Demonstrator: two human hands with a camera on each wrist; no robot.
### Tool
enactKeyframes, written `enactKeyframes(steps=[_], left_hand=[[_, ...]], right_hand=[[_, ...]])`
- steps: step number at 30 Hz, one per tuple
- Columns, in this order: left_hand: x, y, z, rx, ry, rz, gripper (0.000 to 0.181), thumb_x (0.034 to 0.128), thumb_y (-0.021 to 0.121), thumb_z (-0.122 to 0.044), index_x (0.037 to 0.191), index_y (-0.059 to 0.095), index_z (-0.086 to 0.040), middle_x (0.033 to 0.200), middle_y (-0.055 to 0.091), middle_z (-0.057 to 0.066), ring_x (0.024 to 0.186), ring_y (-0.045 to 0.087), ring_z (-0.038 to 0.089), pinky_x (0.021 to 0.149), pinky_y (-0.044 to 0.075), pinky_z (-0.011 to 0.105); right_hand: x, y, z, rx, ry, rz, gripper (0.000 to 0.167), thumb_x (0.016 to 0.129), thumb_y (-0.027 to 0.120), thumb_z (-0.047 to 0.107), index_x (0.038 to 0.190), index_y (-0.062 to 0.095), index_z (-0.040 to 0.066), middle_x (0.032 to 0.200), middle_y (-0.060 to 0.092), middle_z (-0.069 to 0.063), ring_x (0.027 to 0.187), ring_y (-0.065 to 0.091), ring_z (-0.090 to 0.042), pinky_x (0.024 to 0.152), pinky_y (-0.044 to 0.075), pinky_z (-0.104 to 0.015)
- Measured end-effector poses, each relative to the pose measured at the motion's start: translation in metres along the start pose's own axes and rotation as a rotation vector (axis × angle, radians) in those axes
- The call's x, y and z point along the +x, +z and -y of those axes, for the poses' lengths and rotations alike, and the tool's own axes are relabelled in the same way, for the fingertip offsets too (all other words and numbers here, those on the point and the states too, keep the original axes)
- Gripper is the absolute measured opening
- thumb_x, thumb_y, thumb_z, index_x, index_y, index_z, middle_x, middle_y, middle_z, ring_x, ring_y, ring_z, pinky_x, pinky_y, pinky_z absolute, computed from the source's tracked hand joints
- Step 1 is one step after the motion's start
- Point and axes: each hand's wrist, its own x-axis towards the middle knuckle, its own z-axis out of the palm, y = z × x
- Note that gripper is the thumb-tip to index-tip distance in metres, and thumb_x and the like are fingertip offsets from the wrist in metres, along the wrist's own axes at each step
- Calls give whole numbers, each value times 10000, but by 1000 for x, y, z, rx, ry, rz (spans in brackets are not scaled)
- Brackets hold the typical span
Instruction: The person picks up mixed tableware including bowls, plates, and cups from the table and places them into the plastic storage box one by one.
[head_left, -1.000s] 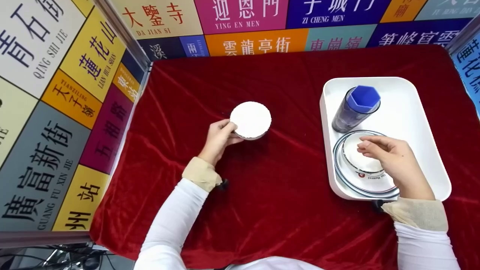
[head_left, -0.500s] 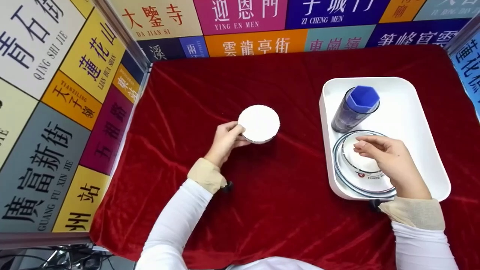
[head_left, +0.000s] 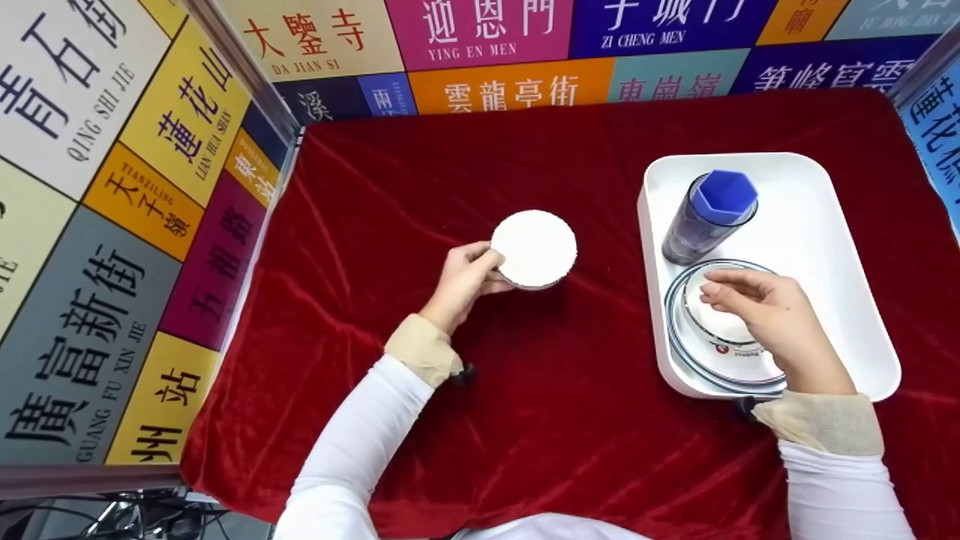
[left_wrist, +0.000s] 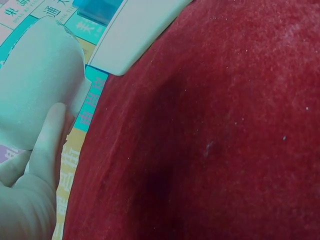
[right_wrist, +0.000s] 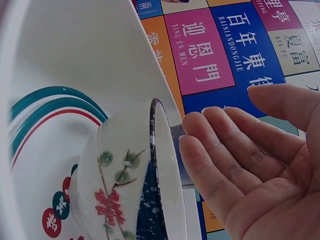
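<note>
My left hand (head_left: 466, 281) holds a white bowl (head_left: 534, 249) by its edge, thumb on the rim and fingers below, raised over the cloth. The left wrist view shows the pale outer wall of this bowl (left_wrist: 42, 85), with a finger against its underside. Over at the tray, my right hand (head_left: 780, 319) hovers above a second bowl (head_left: 709, 300), fingers loosely bent and nothing in them. That bowl stands on plates (head_left: 750, 367) with blue-green rings. Red flowers and a dark patterned rim mark the second bowl (right_wrist: 115, 185) in the right wrist view.
A white tray (head_left: 840, 247) sits at the right of the red cloth (head_left: 570, 420). In its far left corner a dark see-through tumbler (head_left: 694, 232) leans, with a blue hexagonal cup (head_left: 724, 193) in its mouth. Printed panels (head_left: 495, 82) wall off the back and left.
The left hand has carried the white bowl rightward and slightly toward me, nearer the tray. The right hand has drifted slightly left above the second bowl.
</note>
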Motion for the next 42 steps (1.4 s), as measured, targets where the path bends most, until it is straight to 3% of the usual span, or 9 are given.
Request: enactKeyframes(steps=[11,27,35,42], left_hand=[[-1,7,3,5,8,53,205,871,548,-40,1006,673,49,875,666,110,677,702,178,746,646,403],[-3,22,4,19,8,127,363,883,549,-47,1203,646,91,929,693,132,685,693,171,755,645,395],[-3,26,5,20,-2,132,358,882,549,-49,1196,651,88,943,694,134,680,692,168,748,646,383],[-4,29,6,34,-16,155,362,885,547,-59,1203,658,72,974,693,137,706,686,172,776,643,396]], right_hand=[[-1,3,3,39,-23,8,295,968,679,117,1211,673,-50,968,754,136,856,707,1,771,581,-142],[1,9,10,24,-40,20,370,980,666,135,1223,615,-139,946,744,123,838,701,-13,775,589,-156],[2,13,11,53,-44,33,312,979,666,132,1208,651,-80,967,745,100,848,704,-26,785,597,-174],[4,17,12,125,-47,52,166,970,668,91,1120,715,142,963,743,131,863,716,-23,786,592,-161]])
